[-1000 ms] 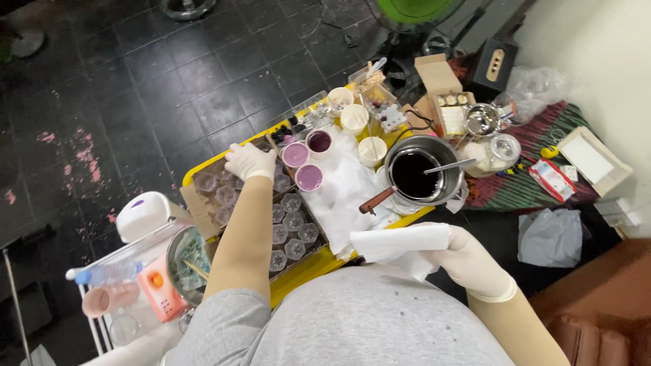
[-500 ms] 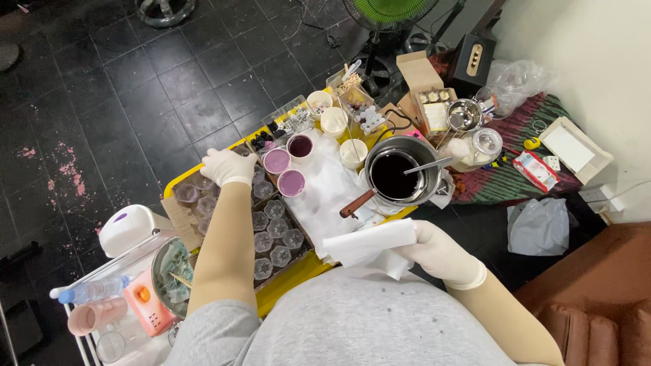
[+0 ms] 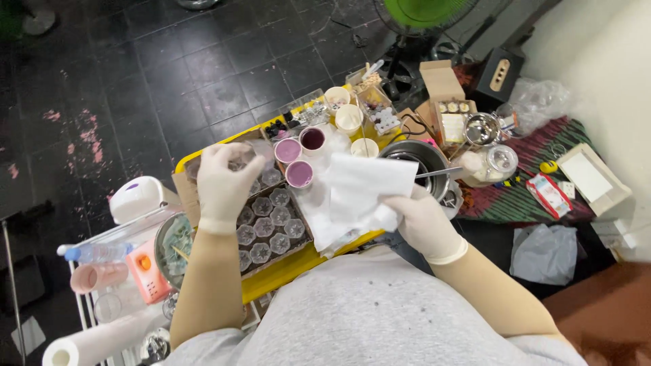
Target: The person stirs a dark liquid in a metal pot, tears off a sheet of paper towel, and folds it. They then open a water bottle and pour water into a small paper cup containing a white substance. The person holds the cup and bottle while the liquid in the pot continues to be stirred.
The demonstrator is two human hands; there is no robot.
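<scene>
**Gloved hands over a tray of clear moulds, white tissue in one**

Looking straight down at a yellow table (image 3: 285, 268) crammed with stuff. Left hand (image 3: 222, 184), in a white glove, curled around a small clear cup (image 3: 245, 157) lifted just above the tray of clear flower-shaped moulds (image 3: 271, 227); fingers wrapped, not fully closed. Right hand (image 3: 424, 220), also gloved, pinching a white tissue (image 3: 363, 190) that hangs open in front of the metal pot (image 3: 424, 159), hiding most of it. Spoon handle (image 3: 441, 172) poking out past the tissue edge. Three little cups of purple liquid (image 3: 298, 152) bunched together just beyond the moulds, pale cream cups (image 3: 348, 116) further back. Off to the left side, a wire rack with a pink cup (image 3: 98, 276) and a paper roll (image 3: 95, 342) lower down. Dark tiled floor (image 3: 135, 74) all around, green fan (image 3: 427, 10) at the top edge.
</scene>
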